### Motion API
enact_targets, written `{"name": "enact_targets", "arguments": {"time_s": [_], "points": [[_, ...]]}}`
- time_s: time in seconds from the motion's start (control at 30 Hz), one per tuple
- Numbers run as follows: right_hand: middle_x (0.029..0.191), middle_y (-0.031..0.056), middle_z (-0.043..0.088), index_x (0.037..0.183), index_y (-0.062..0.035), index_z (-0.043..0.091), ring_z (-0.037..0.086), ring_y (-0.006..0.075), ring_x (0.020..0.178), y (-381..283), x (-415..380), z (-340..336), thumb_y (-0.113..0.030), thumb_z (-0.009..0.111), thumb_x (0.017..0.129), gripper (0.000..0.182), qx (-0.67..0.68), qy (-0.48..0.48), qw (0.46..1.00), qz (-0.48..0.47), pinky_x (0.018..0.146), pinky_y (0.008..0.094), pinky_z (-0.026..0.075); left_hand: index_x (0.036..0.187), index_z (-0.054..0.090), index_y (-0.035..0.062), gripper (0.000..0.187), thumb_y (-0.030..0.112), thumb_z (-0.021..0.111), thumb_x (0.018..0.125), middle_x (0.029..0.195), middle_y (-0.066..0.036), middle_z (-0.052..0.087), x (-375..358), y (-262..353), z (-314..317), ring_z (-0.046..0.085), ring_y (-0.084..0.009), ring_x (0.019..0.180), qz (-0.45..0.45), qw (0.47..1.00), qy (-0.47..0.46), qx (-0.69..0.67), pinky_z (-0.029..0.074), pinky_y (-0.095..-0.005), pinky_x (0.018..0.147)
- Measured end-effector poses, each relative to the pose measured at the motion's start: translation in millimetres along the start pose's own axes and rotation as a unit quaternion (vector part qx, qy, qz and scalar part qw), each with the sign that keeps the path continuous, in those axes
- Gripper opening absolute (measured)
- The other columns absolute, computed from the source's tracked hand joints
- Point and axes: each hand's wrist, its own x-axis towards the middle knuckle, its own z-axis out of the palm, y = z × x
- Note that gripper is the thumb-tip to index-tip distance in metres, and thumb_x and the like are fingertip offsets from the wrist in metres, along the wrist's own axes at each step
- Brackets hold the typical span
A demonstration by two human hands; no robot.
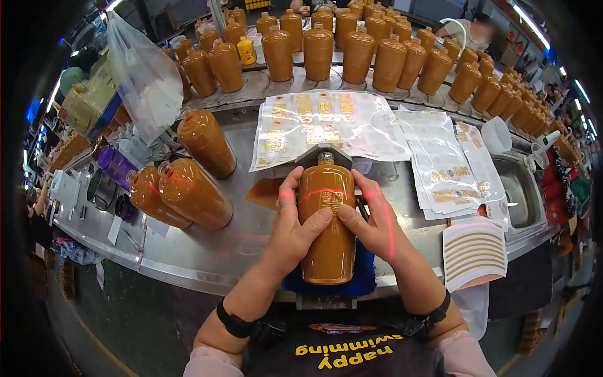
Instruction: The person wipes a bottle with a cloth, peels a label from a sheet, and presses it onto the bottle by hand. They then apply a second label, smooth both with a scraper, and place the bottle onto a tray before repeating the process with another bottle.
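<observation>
An orange-brown ceramic bottle lies on its side in a holder in front of me, neck pointing away. My left hand grips its left flank, thumb pressed on the front. My right hand grips the right flank, thumb meeting the left thumb over a small gold label. A red laser line crosses the bottle and both hands. A blue pad lies under the bottle's base.
Three unlabelled bottles stand at the left. Sheets of gold labels lie beyond, more sheets at the right, curved strip stickers near the edge. Several bottles fill the rear conveyor. A plastic bag hangs left.
</observation>
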Motion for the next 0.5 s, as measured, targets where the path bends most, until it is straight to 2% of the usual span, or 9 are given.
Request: {"name": "enact_targets", "arguments": {"time_s": [0.1,0.2,0.27,0.5], "points": [[0.135,0.0252,0.044,0.142,0.0075,0.034,0.047,0.0361,0.126,1,0,-4,-0.043,0.066,0.090,0.080,-0.006,-0.016,1.000,-0.012,0.104,0.0405,0.040,0.149,0.013,-0.0013,0.082,0.024,0.065,0.091,0.144,-0.019,0.031,-2,0,0,0.036,-0.0249,0.133,-0.002,1.000,-0.008,-0.007,0.033,-0.0363,0.110],[0.136,0.0258,0.044,0.140,0.0083,0.036,0.047,0.0369,0.127,-2,1,-10,-0.045,0.065,0.090,0.078,0.036,-0.041,0.998,0.025,0.104,0.0415,0.040,0.149,0.012,-0.0008,0.082,0.025,0.064,0.092,0.144,-0.019,0.031,-2,0,-3,0.036,-0.0245,0.133,-0.006,1.000,-0.013,-0.017,0.033,-0.0362,0.110],[0.134,0.0261,0.047,0.138,0.0086,0.038,0.049,0.0369,0.125,-5,8,-12,-0.045,0.064,0.090,0.076,0.008,-0.035,0.999,0.029,0.103,0.0413,0.041,0.149,0.012,-0.0012,0.082,0.026,0.064,0.092,0.144,-0.019,0.030,0,2,-2,0.036,-0.0245,0.132,-0.014,0.999,-0.011,-0.050,0.033,-0.0363,0.110],[0.127,0.0263,0.053,0.134,0.0088,0.044,0.053,0.0360,0.121,-7,21,-8,-0.044,0.063,0.091,0.071,-0.018,-0.024,0.998,0.061,0.101,0.0391,0.042,0.149,0.012,-0.0011,0.081,0.029,0.062,0.094,0.143,-0.019,0.032,3,-9,0,0.038,-0.0242,0.131,0.012,1.000,0.003,0.005,0.034,-0.0352,0.109]]}}
